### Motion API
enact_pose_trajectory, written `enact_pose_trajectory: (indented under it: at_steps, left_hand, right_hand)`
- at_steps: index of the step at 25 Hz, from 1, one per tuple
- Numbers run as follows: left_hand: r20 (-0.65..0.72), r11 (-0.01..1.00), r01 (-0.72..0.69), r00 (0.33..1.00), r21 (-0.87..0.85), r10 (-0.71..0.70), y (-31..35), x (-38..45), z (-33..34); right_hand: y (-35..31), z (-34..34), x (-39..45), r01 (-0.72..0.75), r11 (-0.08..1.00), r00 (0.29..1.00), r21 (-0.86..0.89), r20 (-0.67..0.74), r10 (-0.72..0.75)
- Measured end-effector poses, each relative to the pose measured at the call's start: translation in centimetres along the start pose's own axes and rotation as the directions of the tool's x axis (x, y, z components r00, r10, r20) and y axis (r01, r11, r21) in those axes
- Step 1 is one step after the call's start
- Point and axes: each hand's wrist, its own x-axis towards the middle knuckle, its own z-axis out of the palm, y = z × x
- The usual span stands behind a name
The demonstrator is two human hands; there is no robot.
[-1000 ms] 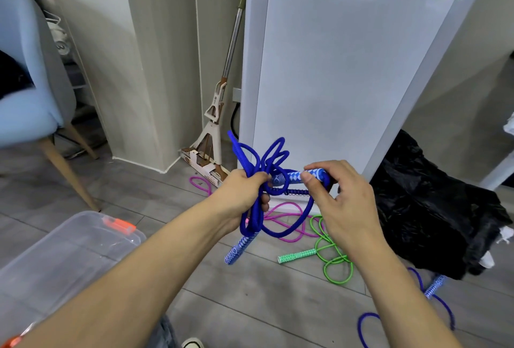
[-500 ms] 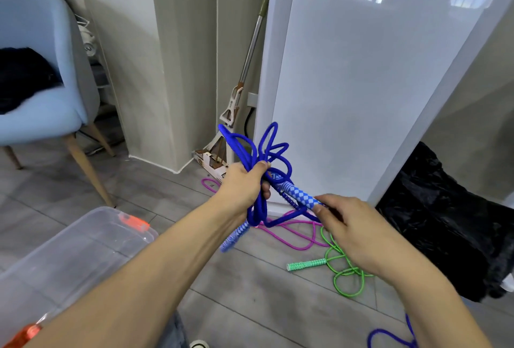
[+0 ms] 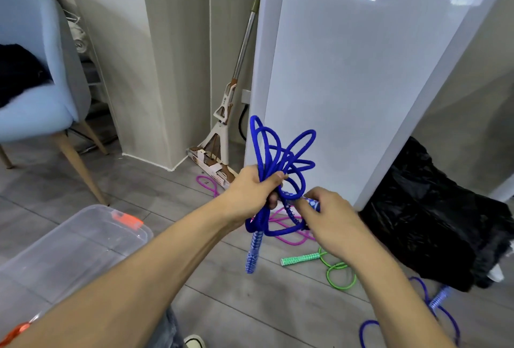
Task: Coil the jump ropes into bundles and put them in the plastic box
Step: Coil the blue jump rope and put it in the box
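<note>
My left hand [image 3: 254, 192] grips a bundle of blue jump rope [image 3: 281, 153] at its middle, loops fanning upward and one patterned blue handle [image 3: 253, 250] hanging below. My right hand [image 3: 325, 217] pinches the other blue handle [image 3: 313, 203] close beside the bundle. The clear plastic box [image 3: 83, 242] with orange latches, its lid on, sits on the floor at the lower left. A pink rope [image 3: 283, 228], a green rope [image 3: 333, 270] and another blue rope [image 3: 434, 308] lie on the floor.
A light blue chair [image 3: 36, 69] stands at the left. A mop [image 3: 222, 131] leans in the corner beside a tall white panel [image 3: 347, 69]. A black plastic bag [image 3: 436, 214] lies at the right on the grey floor.
My right hand has brought the blue handle down and in toward the bundle held by my left hand. The view has shifted slightly left.
</note>
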Motion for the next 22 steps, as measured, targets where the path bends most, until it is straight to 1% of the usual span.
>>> enact_pose_trajectory:
  at_steps: [2, 4, 6, 7, 9, 11, 12, 14, 15, 16, 17, 18, 19, 20, 21, 22]
  left_hand:
    - [-0.059, 0.998, -0.022, 0.998, 0.064, 0.026, 0.2, 0.1, 0.0]
    - [-0.156, 0.995, -0.037, 0.986, 0.094, 0.052, 0.1, 0.6, -0.3]
    - [-0.210, 0.994, -0.045, 0.976, 0.100, 0.065, -0.2, 1.2, -0.3]
    - [-0.230, 0.991, -0.055, 0.970, 0.123, 0.082, -0.2, 1.5, -0.3]
    - [-0.264, 0.979, -0.071, 0.957, 0.193, 0.121, -0.5, 2.1, -0.1]
    - [-0.269, 0.958, -0.039, 0.956, 0.284, 0.118, -0.9, 2.2, -0.1]
    - [-0.269, 0.944, -0.002, 0.958, 0.330, 0.096, -1.4, 2.1, -0.2]
    - [-0.248, 0.922, 0.055, 0.968, 0.384, 0.045, -2.1, 1.7, -0.3]
    - [-0.235, 0.926, 0.064, 0.972, 0.372, 0.027, -2.2, 1.4, -0.3]
    - [-0.232, 0.952, 0.074, 0.973, 0.298, -0.003, -2.2, 1.3, -0.4]
    - [-0.239, 0.982, 0.097, 0.969, 0.163, -0.056, -2.0, 1.2, -0.6]
    - [-0.238, 0.992, 0.128, 0.963, 0.006, -0.123, -1.7, 1.1, -0.7]
    - [-0.228, 0.981, 0.152, 0.958, -0.121, -0.176, -1.4, 1.1, -1.0]
    - [-0.225, 0.969, 0.167, 0.952, -0.182, -0.206, -1.2, 1.1, -1.2]
    - [-0.227, 0.961, 0.181, 0.947, -0.207, -0.228, -1.1, 1.2, -1.4]
    - [-0.234, 0.956, 0.190, 0.942, -0.224, -0.242, -1.0, 1.2, -1.6]
  right_hand:
    - [-0.2, 0.1, -0.4, 0.058, 0.990, 0.998, -0.130, -0.015, -0.060]
    - [0.0, -0.9, -0.7, 0.149, 0.960, 0.985, -0.238, -0.044, -0.164]
    - [0.3, -2.0, -1.1, 0.226, 0.933, 0.959, -0.279, -0.102, -0.263]
    - [0.5, -2.2, -1.2, 0.261, 0.926, 0.938, -0.273, -0.153, -0.310]
    - [0.5, -2.2, -1.3, 0.321, 0.931, 0.877, -0.172, -0.316, -0.361]
    - [0.0, -1.5, -1.4, 0.350, 0.937, 0.836, 0.009, -0.455, -0.308]
    - [-0.4, -1.1, -1.5, 0.366, 0.927, 0.825, 0.079, -0.489, -0.284]
    - [-1.4, -0.5, -1.9, 0.398, 0.903, 0.805, 0.160, -0.533, -0.261]
    - [-1.8, -0.4, -2.0, 0.416, 0.887, 0.789, 0.199, -0.564, -0.243]
    - [-1.9, -0.5, -2.0, 0.429, 0.874, 0.771, 0.228, -0.597, -0.223]
    - [-1.9, -0.8, -1.8, 0.428, 0.871, 0.758, 0.241, -0.621, -0.200]
    - [-1.7, -1.2, -1.7, 0.410, 0.874, 0.755, 0.259, -0.634, -0.166]
    - [-1.4, -1.5, -1.4, 0.383, 0.874, 0.759, 0.299, -0.641, -0.113]
    - [-0.9, -1.7, -1.0, 0.350, 0.857, 0.765, 0.378, -0.643, -0.029]
    - [-0.4, -1.9, -0.5, 0.313, 0.813, 0.768, 0.490, -0.634, 0.087]
    - [0.1, -2.0, -0.1, 0.277, 0.743, 0.760, 0.610, -0.612, 0.219]
